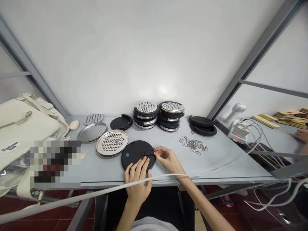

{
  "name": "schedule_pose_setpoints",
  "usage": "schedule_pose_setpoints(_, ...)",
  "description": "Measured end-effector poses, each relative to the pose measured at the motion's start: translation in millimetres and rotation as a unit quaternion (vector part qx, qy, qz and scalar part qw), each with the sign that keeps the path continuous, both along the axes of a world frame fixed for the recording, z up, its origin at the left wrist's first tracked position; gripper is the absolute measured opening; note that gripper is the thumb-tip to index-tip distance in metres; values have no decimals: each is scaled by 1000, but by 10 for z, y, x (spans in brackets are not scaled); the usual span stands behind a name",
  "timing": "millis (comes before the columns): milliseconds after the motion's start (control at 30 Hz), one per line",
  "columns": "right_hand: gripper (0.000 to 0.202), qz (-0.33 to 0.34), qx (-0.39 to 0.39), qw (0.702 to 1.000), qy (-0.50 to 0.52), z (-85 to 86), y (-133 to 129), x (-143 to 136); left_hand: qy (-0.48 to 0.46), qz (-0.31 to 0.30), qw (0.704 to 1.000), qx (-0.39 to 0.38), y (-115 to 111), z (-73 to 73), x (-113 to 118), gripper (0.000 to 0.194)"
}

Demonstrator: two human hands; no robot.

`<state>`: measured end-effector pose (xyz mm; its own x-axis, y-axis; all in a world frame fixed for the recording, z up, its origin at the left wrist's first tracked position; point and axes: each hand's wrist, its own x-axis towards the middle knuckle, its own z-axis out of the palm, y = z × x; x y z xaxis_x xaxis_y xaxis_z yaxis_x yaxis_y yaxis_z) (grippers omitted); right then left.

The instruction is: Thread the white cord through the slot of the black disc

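Observation:
A round black lid [136,152] with a blue dot lies flat on the grey table [223,160] near its front edge. My left hand [137,178] rests on the lid's near rim with fingers spread, pressing it down. My right hand [166,157] pinches something small at the lid's right rim, by a short black tab; the pinched item is too small to identify. A pile of small metal clips [193,145] lies to the right of my right hand.
Two stacks of black-rimmed metal graters [158,115] stand at the back. A loose grater disc [112,142], a metal plate [91,132] and black lids [202,125] lie around. A cream bag [24,128] sits left. A white cable [96,192] crosses the front edge. Another person's hand [302,134] shows far right.

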<state>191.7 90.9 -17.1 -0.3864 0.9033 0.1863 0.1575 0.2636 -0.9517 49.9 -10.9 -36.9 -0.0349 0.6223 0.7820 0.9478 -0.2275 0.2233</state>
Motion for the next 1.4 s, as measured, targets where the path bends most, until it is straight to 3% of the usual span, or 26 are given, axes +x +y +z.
schedule_pose_setpoints(400, 26, -25, 27, 998, -47, 128, -71, -33, -2, 2, 1000, 0, -6, -9, 3, 38)
schedule_pose_setpoints(1400, 20, -51, 86, 993, -69, 119, -87, -42, 13, 4, 1000, 4, 6, -38, -15, 38)
